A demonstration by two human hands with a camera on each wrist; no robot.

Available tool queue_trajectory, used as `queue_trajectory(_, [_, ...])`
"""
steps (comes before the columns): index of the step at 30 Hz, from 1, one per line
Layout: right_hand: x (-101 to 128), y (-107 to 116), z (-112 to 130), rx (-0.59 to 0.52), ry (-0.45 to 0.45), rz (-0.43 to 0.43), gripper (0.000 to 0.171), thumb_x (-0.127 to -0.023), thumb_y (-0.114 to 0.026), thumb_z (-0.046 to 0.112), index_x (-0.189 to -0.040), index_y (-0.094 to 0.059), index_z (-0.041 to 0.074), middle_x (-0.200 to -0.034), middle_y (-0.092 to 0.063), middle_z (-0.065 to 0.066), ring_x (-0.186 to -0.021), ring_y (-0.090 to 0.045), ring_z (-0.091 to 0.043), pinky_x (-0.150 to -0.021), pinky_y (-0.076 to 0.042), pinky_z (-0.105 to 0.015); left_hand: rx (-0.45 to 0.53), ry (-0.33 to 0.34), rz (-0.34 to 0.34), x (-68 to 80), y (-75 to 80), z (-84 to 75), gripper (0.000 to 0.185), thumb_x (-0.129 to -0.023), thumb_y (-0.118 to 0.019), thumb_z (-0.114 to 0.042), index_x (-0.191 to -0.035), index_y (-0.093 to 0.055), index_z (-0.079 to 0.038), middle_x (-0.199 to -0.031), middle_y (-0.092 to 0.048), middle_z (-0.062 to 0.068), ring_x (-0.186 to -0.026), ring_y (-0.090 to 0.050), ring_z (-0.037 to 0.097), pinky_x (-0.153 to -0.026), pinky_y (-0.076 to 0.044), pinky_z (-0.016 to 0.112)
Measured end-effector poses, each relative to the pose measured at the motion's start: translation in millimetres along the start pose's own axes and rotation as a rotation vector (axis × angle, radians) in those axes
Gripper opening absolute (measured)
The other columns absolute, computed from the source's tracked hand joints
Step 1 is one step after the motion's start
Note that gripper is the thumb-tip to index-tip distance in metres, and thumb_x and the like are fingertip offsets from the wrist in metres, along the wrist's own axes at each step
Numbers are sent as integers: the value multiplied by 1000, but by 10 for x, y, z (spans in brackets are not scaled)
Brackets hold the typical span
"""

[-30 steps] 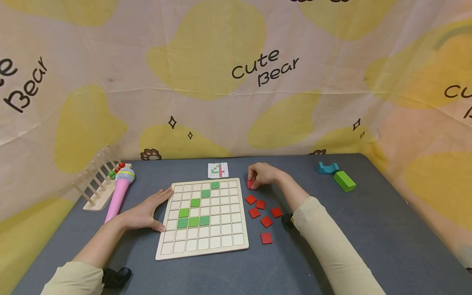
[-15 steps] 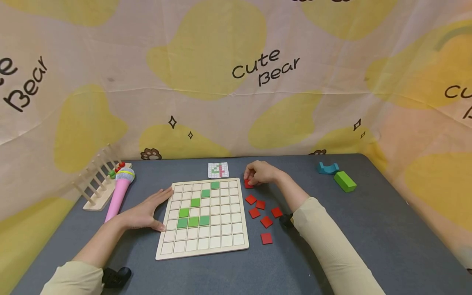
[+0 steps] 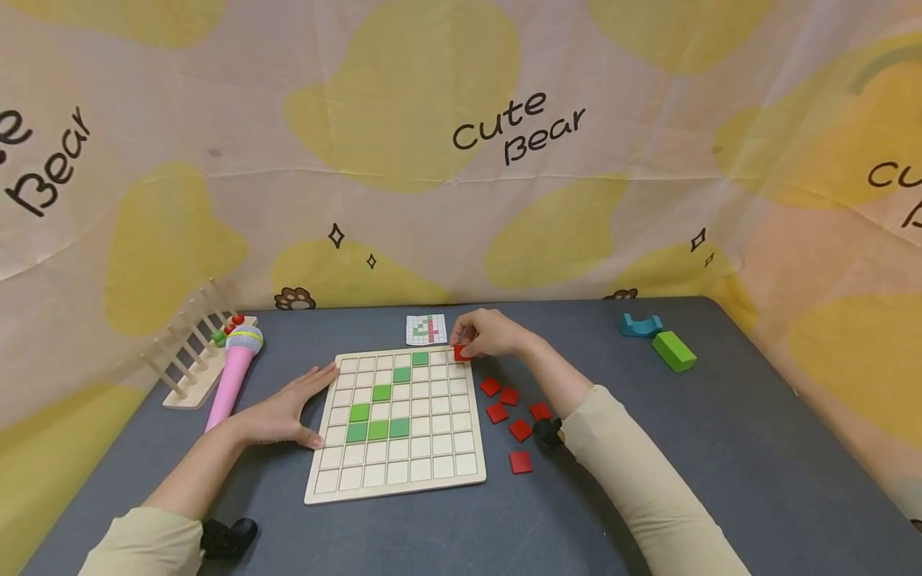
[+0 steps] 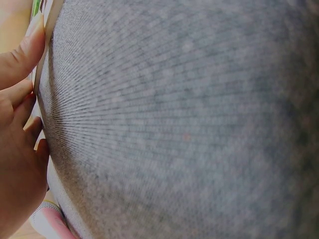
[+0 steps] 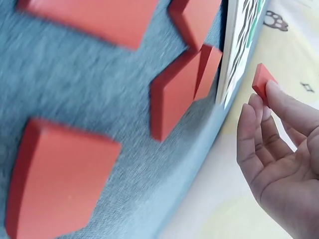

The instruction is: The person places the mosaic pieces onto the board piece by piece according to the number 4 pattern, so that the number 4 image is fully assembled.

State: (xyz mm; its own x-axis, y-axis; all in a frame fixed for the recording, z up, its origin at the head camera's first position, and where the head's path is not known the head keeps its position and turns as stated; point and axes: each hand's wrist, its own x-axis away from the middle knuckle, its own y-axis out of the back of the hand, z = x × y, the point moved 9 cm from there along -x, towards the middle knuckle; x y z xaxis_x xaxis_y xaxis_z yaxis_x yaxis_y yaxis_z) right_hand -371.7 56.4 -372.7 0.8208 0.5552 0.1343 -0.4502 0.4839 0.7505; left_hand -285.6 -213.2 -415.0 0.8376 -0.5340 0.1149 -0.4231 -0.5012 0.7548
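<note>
I see my right hand [image 3: 490, 334] over the far right corner of the grid board [image 3: 400, 424], at about one o'clock from the board's middle, pinching a red tile [image 3: 460, 352] between thumb and fingertips. In the right wrist view the same red tile [image 5: 262, 83] sits at the fingertips [image 5: 279, 94], held clear of the board's edge, with the other fingers loosely curled beneath it.

My left hand [image 3: 288, 408] lies flat at nine o'clock of the board, fingers straight and together, their tips touching its left edge (the left wrist view shows little but grey cloth and those fingers [image 4: 20, 55] against the edge).

On the board, green tiles [image 3: 378, 432] run as a short row near the lower left, then step diagonally up toward twelve o'clock.

The loose red tiles [image 3: 520, 430] lie on the grey bench [image 3: 720, 448] at three o'clock of the board, just beside it, one apart nearer me. A small pattern card [image 3: 426, 330] lies at twelve o'clock, just beyond the board. At ten o'clock are a pink toy microphone [image 3: 232, 370] and a wooden peg rack [image 3: 189, 356]; at two o'clock, well apart, a green block [image 3: 673, 352] and a teal block [image 3: 639, 325].
</note>
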Motion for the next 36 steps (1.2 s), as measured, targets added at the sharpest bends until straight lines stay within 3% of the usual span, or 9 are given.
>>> queue_trajectory(7, [-46, -87, 123, -1, 32, 11, 16, -87, -68, 5, -101, -71, 11, -88, -63, -3, -74, -57, -12, -63, -47, -20, -10, -1, -5, -6, 6, -14, 114, -63, -84, -29, -154, -24, 5, -163, -15, 29, -147, -5, 59, -111, -8, 75])
queue_trajectory(18, [-126, -241, 243, -10, 59, 16, 17, -88, -63, 2, -99, -74, 10, -84, -67, -2, -70, -55, -11, -62, -44, -18, -3, 5, 6, -8, 2, -1, 115, -63, -84, -29, -155, -22, 3, -164, -13, 28, -148, -4, 58, -111, -8, 75])
queue_trajectory(36, [-249, -367, 412, -74, 20, -37, 14, -84, -69, 1, -95, -74, 8, -84, -70, -4, -70, -57, -10, -60, -44, -17, -9, 0, 2, -19, 4, 9, 116, -63, -84, -29, -155, -23, 3, -164, -14, 28, -147, -4, 59, -111, -7, 76])
